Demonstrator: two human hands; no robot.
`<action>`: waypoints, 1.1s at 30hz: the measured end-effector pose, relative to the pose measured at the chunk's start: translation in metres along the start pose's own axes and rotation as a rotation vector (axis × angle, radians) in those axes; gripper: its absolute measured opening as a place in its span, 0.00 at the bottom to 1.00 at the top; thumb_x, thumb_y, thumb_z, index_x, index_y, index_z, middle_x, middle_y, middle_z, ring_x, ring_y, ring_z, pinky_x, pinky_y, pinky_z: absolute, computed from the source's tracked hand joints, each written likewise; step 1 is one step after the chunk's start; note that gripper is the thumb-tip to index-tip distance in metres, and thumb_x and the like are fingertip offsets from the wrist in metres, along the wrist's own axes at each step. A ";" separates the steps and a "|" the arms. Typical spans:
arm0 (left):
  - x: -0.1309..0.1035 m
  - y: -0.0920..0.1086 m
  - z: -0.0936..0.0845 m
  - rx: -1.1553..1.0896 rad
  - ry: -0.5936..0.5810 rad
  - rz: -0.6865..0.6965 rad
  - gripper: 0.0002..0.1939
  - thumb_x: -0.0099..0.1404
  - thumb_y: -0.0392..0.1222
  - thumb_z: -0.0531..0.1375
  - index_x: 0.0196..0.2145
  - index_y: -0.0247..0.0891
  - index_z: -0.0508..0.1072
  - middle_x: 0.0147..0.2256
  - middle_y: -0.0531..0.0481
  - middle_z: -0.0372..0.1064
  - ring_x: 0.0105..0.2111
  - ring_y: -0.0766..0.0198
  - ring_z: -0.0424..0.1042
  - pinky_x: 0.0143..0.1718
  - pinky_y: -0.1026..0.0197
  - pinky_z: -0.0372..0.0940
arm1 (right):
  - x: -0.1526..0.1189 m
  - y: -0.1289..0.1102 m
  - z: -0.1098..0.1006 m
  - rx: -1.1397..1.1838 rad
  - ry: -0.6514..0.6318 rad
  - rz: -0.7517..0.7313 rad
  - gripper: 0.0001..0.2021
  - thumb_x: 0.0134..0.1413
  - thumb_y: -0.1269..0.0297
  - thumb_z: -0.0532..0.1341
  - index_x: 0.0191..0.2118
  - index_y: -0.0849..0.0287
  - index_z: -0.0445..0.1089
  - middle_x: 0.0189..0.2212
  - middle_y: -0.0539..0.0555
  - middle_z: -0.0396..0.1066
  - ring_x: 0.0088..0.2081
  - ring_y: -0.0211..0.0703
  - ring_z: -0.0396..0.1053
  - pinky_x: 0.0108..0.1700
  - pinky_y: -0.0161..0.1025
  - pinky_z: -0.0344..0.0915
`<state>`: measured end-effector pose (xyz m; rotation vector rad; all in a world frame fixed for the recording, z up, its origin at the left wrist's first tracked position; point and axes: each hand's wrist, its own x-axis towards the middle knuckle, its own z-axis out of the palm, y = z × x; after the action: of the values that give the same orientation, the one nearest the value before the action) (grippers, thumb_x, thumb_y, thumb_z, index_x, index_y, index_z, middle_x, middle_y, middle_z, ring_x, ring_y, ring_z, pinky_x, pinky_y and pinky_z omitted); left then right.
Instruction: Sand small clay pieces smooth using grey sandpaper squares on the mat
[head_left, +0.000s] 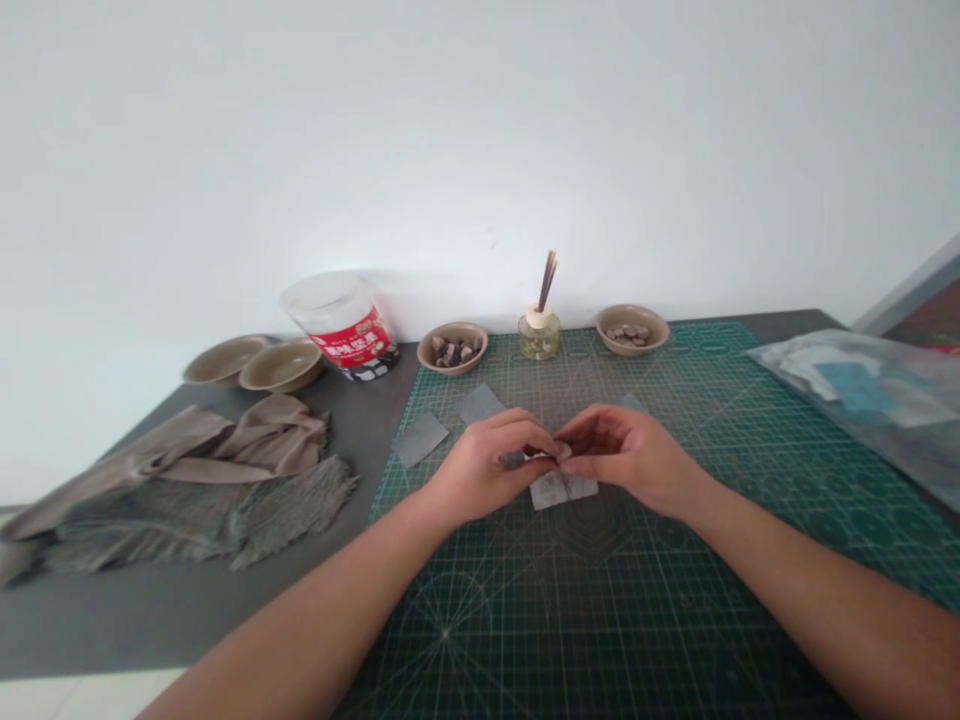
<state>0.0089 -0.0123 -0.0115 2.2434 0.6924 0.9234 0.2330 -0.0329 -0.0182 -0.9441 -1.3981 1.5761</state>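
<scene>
And here we are, both hands in close over the green cutting mat (pixel 555 610). Our left hand (pixel 491 462) grasps a small pale piece (pixel 562 451) at the fingertips, with something grey (pixel 512 460) tucked under its curled fingers; we can't make out what. Our right hand (pixel 634 455) pinches the same piece from the other side, so it sits right between the two hands, just above a pale sheet (pixel 551 492) lying beneath our fingertips.

Good control here, we'd judge, comes from one hand steadying the piece by its edges while the other makes short, light moves; squeeze too hard and something this small could pop free. Staying low over the sheet looks wise, as any slip would then be a short drop.

Near our left hand, just beyond it, lie two grey squares (pixel 420 440); farther beyond stands a bowl of dark and pinkish pieces (pixel 453 364). Past our right hand, a bowl of brownish pieces (pixel 632 349) sits well apart from the fingers, by the wall.
</scene>
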 end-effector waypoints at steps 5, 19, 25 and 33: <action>0.000 0.003 0.000 0.035 -0.116 -0.036 0.06 0.67 0.34 0.61 0.41 0.40 0.76 0.37 0.47 0.73 0.38 0.61 0.73 0.39 0.60 0.68 | -0.002 -0.001 -0.001 -0.139 -0.056 -0.001 0.16 0.45 0.59 0.76 0.39 0.58 0.76 0.32 0.50 0.77 0.34 0.41 0.73 0.37 0.39 0.70; 0.000 0.004 -0.002 -0.151 -0.192 -0.240 0.05 0.66 0.39 0.61 0.41 0.39 0.71 0.36 0.50 0.70 0.36 0.62 0.69 0.37 0.61 0.65 | -0.001 0.004 0.004 -0.061 -0.002 -0.044 0.15 0.43 0.59 0.77 0.34 0.57 0.73 0.30 0.48 0.75 0.32 0.41 0.73 0.37 0.39 0.71; 0.001 0.003 0.001 -0.309 -0.183 -0.292 0.06 0.68 0.43 0.60 0.38 0.37 0.69 0.33 0.51 0.68 0.33 0.64 0.67 0.35 0.61 0.64 | -0.004 0.006 0.004 -0.093 -0.035 -0.081 0.12 0.50 0.60 0.73 0.40 0.54 0.74 0.34 0.49 0.78 0.34 0.42 0.76 0.36 0.38 0.71; 0.004 0.008 -0.012 0.123 -0.158 -0.183 0.09 0.66 0.45 0.61 0.42 0.39 0.71 0.34 0.50 0.69 0.34 0.61 0.67 0.35 0.60 0.63 | -0.004 0.000 -0.003 -0.301 -0.043 -0.075 0.10 0.53 0.63 0.69 0.41 0.57 0.75 0.32 0.50 0.75 0.34 0.42 0.73 0.37 0.38 0.70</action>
<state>0.0043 -0.0110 0.0026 2.2849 0.8847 0.6230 0.2377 -0.0357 -0.0182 -1.0229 -1.7142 1.3606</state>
